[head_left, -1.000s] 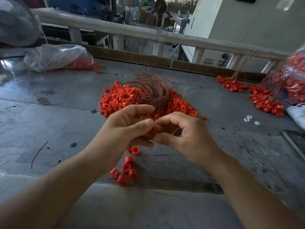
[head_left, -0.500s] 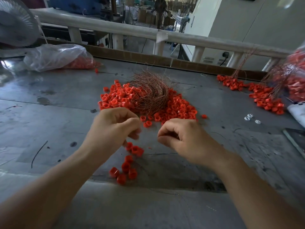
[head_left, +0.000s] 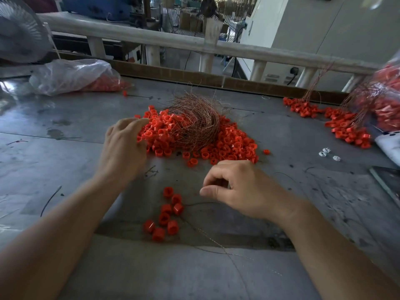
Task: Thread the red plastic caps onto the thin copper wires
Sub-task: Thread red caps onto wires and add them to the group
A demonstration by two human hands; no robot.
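Threaded caps (head_left: 167, 213), near: a few on wire (head_left: 194, 204), which the right hand (head_left: 240, 189) pinches. Loose pile (head_left: 227, 144), far: large, unthreaded. Left hand (head_left: 123, 146): fingers bent onto the pile, grip unclear.

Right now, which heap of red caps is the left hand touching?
The big middle heap, around the wire tangle; the left hand rests on its left edge. The near cluster and far-right heaps lie apart.

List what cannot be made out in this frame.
Head view, left hand: fingertips hidden among the cap pile; any cap held unseen.
Head view, right hand: wire too thin to trace into its grip.
Head view, bag at right edge: blurred, cut off.
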